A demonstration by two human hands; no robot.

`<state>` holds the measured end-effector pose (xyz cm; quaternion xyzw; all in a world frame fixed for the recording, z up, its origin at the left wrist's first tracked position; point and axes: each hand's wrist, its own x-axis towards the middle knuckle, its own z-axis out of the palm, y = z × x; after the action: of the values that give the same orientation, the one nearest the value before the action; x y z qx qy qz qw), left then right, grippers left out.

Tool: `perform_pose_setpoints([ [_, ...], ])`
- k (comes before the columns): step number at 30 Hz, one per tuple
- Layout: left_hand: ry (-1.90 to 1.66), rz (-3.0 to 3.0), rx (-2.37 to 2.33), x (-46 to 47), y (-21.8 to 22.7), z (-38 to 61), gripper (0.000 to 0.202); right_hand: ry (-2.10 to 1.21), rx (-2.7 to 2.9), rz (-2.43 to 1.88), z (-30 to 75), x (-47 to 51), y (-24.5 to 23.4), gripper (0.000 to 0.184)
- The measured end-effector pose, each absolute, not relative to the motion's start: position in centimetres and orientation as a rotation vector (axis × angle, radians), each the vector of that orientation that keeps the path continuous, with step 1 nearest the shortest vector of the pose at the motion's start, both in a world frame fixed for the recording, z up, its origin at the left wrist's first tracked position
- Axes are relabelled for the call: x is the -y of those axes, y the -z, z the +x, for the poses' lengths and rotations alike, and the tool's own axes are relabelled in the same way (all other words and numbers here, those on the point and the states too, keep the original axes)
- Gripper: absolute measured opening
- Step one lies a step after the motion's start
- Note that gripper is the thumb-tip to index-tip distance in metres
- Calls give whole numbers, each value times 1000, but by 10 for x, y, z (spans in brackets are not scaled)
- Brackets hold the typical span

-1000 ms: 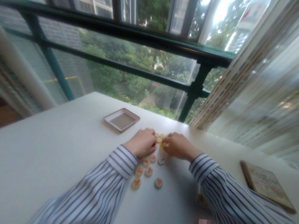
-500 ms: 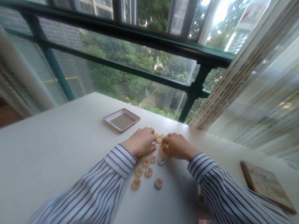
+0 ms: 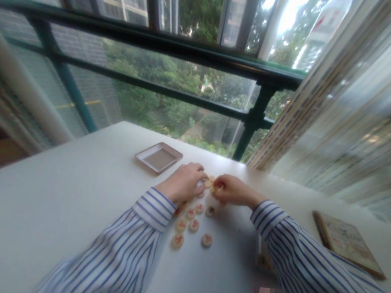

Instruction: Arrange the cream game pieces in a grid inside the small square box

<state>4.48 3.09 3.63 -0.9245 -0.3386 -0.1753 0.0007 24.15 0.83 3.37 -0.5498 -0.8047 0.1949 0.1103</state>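
Round wooden Chinese chess pieces (image 3: pixel 194 224) with red characters lie loosely grouped in the middle of the white table. My left hand (image 3: pixel 185 181) rests at the left of the far group, thumb and fingers apart, its fingertips beside pale pieces (image 3: pixel 207 183). From the other side, my right hand (image 3: pixel 233 190) has its thumb and fingers pinched around a yellowish piece, mostly hidden by the fingertips. Just nearer than that hand lies a dark-marked piece (image 3: pixel 210 211). A few pieces are partly covered by my left hand and wrist.
A shallow rectangular tray (image 3: pixel 141 156) sits beyond my left hand. To the right lies a flat box or book (image 3: pixel 348 244). A container (image 3: pixel 263 259) is partly hidden under my right forearm. Behind the table's far edge run a window and a green railing (image 3: pixel 173 93).
My left hand has shifted slightly up, with its fingers reaching further over the far pieces. The right fingers have closed more tightly. Another piece now shows beside my left wrist.
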Motion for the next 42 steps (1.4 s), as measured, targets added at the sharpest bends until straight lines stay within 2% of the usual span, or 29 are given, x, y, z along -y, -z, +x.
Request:
perform_pose_setpoints([
  [7,709,-2827,1072,-32,-45,45,33,-1094,1883,-1431,247,-4,-48,27],
  [18,940,-2754,1077,-28,-56,50,31,-1377,1406,-1180,252,0,-54,25],
  [34,1085,-2830,909,-14,-66,58,31,-1363,1476,-1119,249,5,-58,27],
  [42,1093,-2799,882,-11,-68,61,22,-1331,1524,-1108,250,11,-62,28],
])
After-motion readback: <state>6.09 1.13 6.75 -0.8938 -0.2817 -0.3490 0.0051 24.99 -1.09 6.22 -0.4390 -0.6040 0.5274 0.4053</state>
